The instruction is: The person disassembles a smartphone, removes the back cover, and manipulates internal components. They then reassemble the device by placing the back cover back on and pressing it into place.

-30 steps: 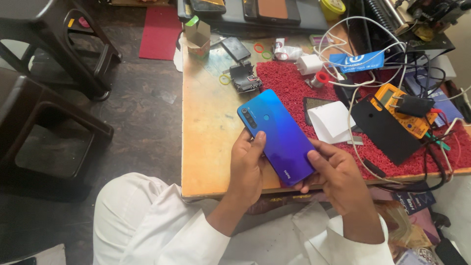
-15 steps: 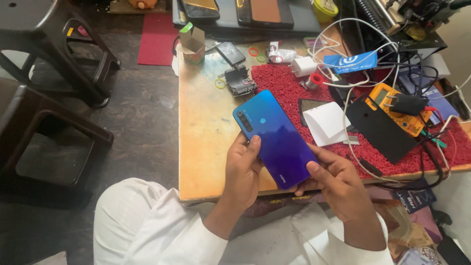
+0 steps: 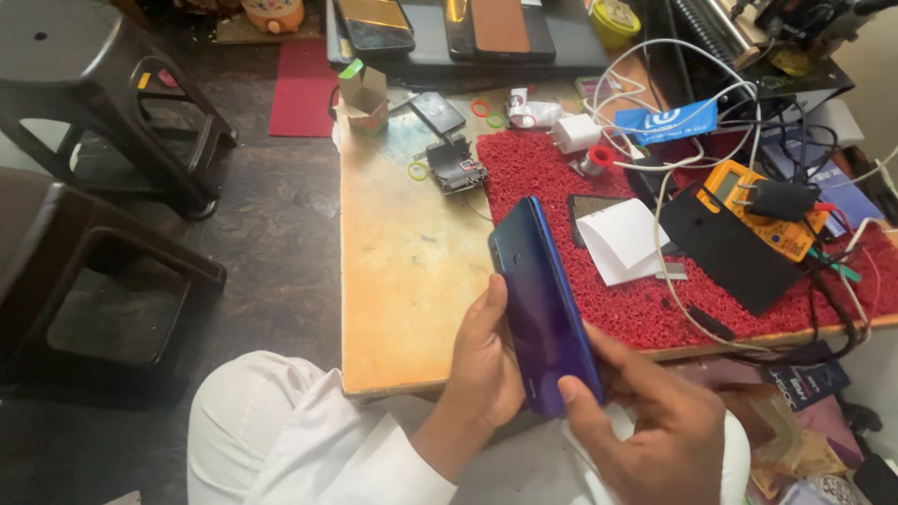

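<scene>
A blue smartphone (image 3: pixel 538 304) with a glossy back is held in both hands over the near edge of the wooden table (image 3: pixel 402 271). It is tilted up on its long edge, back facing left. My left hand (image 3: pixel 486 360) grips its left side, thumb along the back. My right hand (image 3: pixel 655 421) holds the lower right end, fingers wrapped round the bottom corner. The screen side is hidden.
A red mat (image 3: pixel 645 299) covers the table's right part, with a white paper (image 3: pixel 622 238), a black sheet (image 3: pixel 725 248), an orange multimeter (image 3: pixel 767 206), cables and a white charger (image 3: pixel 575 131). A small circuit board (image 3: pixel 456 166) lies further back. Dark stools (image 3: pixel 103 281) stand on the left.
The phone has been turned from lying back-up to standing on its long edge. Both hands have shifted slightly right and nearer to me.
</scene>
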